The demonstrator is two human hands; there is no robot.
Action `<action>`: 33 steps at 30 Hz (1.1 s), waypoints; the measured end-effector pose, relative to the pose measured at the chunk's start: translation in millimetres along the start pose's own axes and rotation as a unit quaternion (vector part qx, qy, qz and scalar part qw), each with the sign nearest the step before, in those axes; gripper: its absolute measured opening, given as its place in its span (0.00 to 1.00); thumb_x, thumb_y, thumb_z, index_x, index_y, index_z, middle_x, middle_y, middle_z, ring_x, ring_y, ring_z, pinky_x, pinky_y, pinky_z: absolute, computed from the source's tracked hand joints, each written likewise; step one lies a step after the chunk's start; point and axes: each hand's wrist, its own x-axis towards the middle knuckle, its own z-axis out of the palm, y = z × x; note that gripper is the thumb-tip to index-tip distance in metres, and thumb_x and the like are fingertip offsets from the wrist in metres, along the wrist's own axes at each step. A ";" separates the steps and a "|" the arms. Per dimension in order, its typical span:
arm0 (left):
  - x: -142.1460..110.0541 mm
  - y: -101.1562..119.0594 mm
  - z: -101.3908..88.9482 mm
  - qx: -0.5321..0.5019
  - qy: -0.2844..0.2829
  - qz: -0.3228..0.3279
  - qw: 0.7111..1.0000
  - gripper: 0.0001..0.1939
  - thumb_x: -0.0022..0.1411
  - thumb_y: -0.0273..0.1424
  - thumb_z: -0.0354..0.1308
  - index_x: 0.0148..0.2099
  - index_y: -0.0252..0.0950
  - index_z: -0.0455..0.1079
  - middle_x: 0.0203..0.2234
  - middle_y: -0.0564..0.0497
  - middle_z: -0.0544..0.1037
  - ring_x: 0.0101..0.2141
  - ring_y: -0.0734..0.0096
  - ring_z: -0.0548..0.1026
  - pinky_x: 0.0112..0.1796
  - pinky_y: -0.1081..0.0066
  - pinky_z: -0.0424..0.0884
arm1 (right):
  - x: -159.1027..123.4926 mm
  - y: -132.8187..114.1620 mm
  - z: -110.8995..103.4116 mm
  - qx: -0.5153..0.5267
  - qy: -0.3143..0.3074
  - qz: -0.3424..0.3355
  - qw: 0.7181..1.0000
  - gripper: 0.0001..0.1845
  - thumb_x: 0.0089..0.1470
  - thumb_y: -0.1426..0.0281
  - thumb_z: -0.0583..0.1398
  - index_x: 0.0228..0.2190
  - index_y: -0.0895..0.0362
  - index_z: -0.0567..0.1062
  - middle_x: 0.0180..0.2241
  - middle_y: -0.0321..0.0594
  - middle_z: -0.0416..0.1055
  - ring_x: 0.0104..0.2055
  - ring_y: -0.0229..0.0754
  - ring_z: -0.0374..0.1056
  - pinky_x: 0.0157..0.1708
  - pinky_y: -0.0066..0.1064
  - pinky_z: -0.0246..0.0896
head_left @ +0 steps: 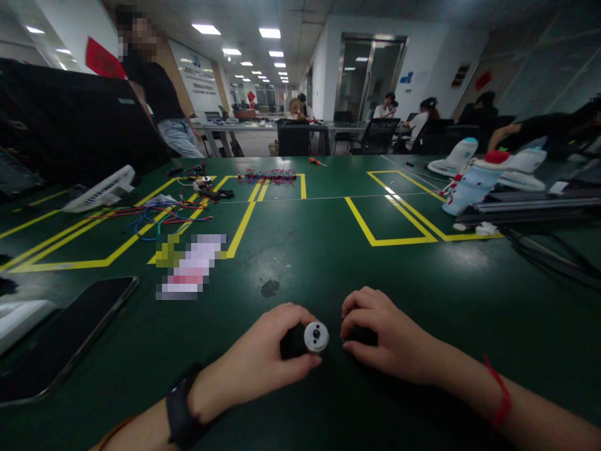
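Observation:
Between the thumb and fingers of my left hand (267,351) is a small silvery cylinder (316,336), its round end facing up with a dark centre and small holes. It looks like a small motor, though its sides are mostly hidden. Just right of it, my right hand (387,332) is curled, thumb and index fingertips almost meeting in a pinch. Anything between those tips is too small to make out. A gap separates the right fingertips from the cylinder. Both hands are low over the green table (300,269).
A dark phone-like slab (70,338) lies at left, a blurred-out packet (195,266) ahead of it. Tangled wires (159,216) and a white fan (101,191) are farther back. At right stand a light-blue bottle (472,185) and black cables (554,257). A person (157,88) stands behind the table.

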 end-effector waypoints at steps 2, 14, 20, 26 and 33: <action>-0.4 0.0 0.2 0.000 0.001 0.001 1.000 0.13 0.56 0.27 0.63 0.44 0.40 0.69 0.39 0.53 0.75 0.40 0.66 0.72 0.43 0.67 0.66 | 2.0 2.7 2.8 0.011 0.035 0.012 0.999 0.04 0.52 0.71 0.62 0.33 0.53 0.75 0.40 0.40 0.68 0.44 0.45 0.63 0.44 0.41 0.57; -1.7 -2.2 1.6 0.044 0.003 -0.001 0.999 0.12 0.56 0.31 0.63 0.43 0.38 0.67 0.37 0.52 0.73 0.38 0.65 0.70 0.39 0.69 0.65 | 13.5 -34.6 9.6 0.037 0.137 -0.062 0.988 0.09 0.56 0.69 0.61 0.40 0.49 0.76 0.45 0.42 0.69 0.48 0.47 0.64 0.45 0.41 0.58; -0.9 -2.7 1.8 0.045 0.003 0.000 0.999 0.12 0.56 0.31 0.62 0.43 0.37 0.68 0.36 0.51 0.73 0.38 0.65 0.70 0.39 0.68 0.66 | 13.5 -36.5 9.3 -0.005 0.141 -0.047 0.989 0.09 0.56 0.69 0.59 0.39 0.49 0.77 0.45 0.44 0.70 0.47 0.49 0.65 0.44 0.43 0.57; 0.1 -2.3 1.9 0.044 0.006 0.006 0.999 0.12 0.55 0.30 0.62 0.42 0.37 0.68 0.36 0.52 0.73 0.37 0.65 0.70 0.39 0.68 0.65 | 10.8 -35.9 10.1 0.031 0.121 -0.037 0.992 0.12 0.55 0.70 0.60 0.42 0.48 0.77 0.48 0.43 0.68 0.51 0.49 0.63 0.48 0.43 0.57; -1.4 -3.5 2.5 0.040 0.011 0.005 0.999 0.12 0.56 0.31 0.62 0.43 0.38 0.68 0.37 0.51 0.74 0.39 0.64 0.71 0.40 0.68 0.66 | 5.6 -32.1 7.1 0.162 0.062 0.007 0.985 0.14 0.54 0.72 0.60 0.43 0.48 0.75 0.51 0.42 0.65 0.53 0.47 0.63 0.51 0.42 0.60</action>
